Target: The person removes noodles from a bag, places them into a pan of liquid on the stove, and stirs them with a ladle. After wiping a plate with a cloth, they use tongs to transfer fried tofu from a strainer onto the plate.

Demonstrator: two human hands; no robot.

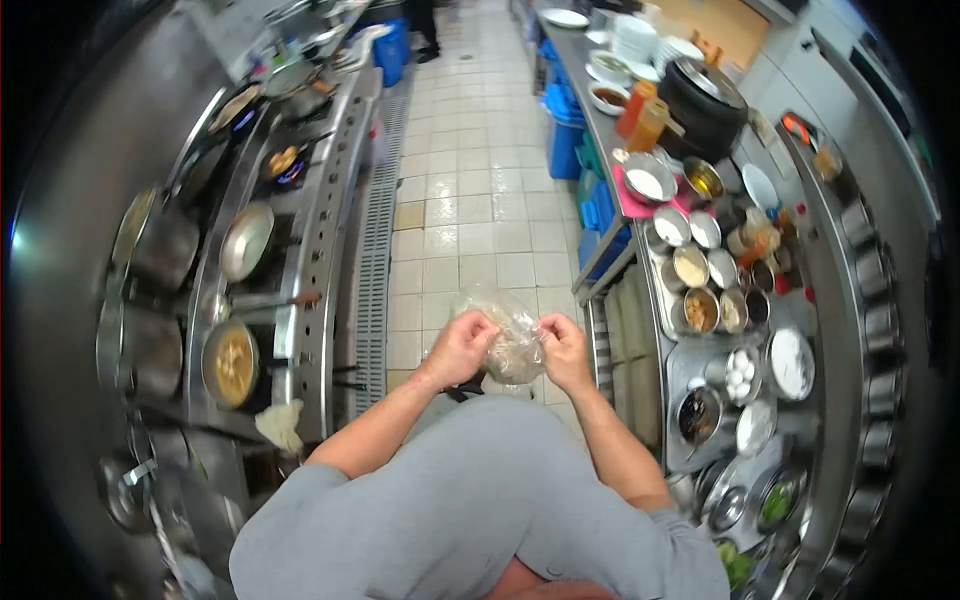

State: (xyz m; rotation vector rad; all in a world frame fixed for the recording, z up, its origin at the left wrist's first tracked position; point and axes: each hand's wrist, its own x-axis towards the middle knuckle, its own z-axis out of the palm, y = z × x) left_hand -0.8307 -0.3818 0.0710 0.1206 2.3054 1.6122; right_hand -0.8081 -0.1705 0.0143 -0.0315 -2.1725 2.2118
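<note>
A clear plastic bag (512,352) with pale, stringy food inside hangs in front of my body, above the tiled floor. My left hand (466,342) pinches the bag's upper edge on the left side. On the right side, my right hand (563,350) grips the same edge between thumb and fingers. The bag's mouth is stretched between both hands. What exactly the pale food is, I cannot make out.
Along the left runs a stove with a pan of food in sauce (235,366), a tilted wok (247,242) and a lit burner (290,172). On the right, a counter holds metal containers (697,311), sauce bottles (648,125) and a black cooker (703,105). Someone's legs (424,28) show far ahead.
</note>
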